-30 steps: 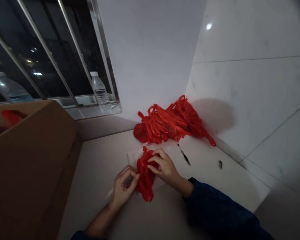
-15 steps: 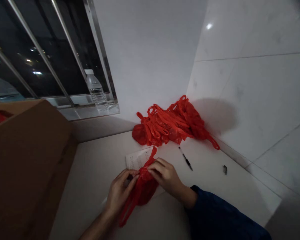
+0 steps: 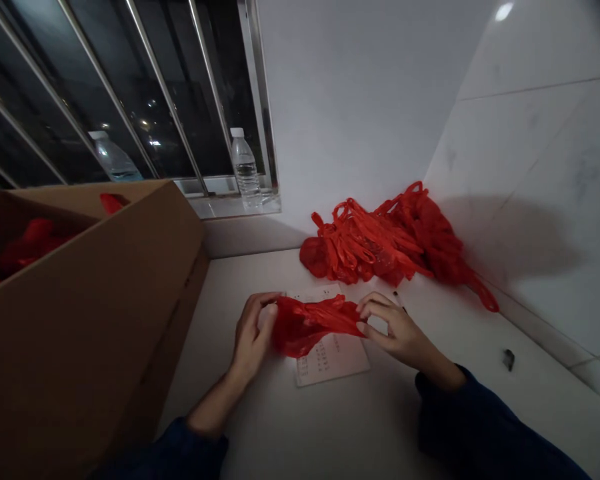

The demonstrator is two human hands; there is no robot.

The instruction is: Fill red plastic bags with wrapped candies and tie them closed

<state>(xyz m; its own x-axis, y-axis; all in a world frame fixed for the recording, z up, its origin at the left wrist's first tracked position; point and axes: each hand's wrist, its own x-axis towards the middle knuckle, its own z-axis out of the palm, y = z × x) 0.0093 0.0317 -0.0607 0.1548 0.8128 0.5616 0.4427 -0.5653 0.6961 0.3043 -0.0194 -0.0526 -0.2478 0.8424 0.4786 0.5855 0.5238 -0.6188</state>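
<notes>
A crumpled red plastic bag (image 3: 310,325) is stretched sideways between my hands, above a printed paper sheet (image 3: 331,357) lying on a pale counter (image 3: 280,413). My left hand (image 3: 253,327) grips the bag's left end, and my right hand (image 3: 393,327) pinches its right end with the fingertips. Behind them, a heap of red plastic bags (image 3: 380,243) lies against the wall. A black pen (image 3: 399,298) is almost hidden behind my right hand.
A cardboard box (image 3: 105,293) at the left holds more red bags (image 3: 33,247). A plastic water bottle (image 3: 245,163) stands on the barred window's sill. A small dark object (image 3: 509,360) lies on the counter near the tiled wall at the right.
The bag, bunched and hanging between my hands earlier, is now pulled out sideways. My hands have moved apart. The view has shifted, showing more of the box and paper.
</notes>
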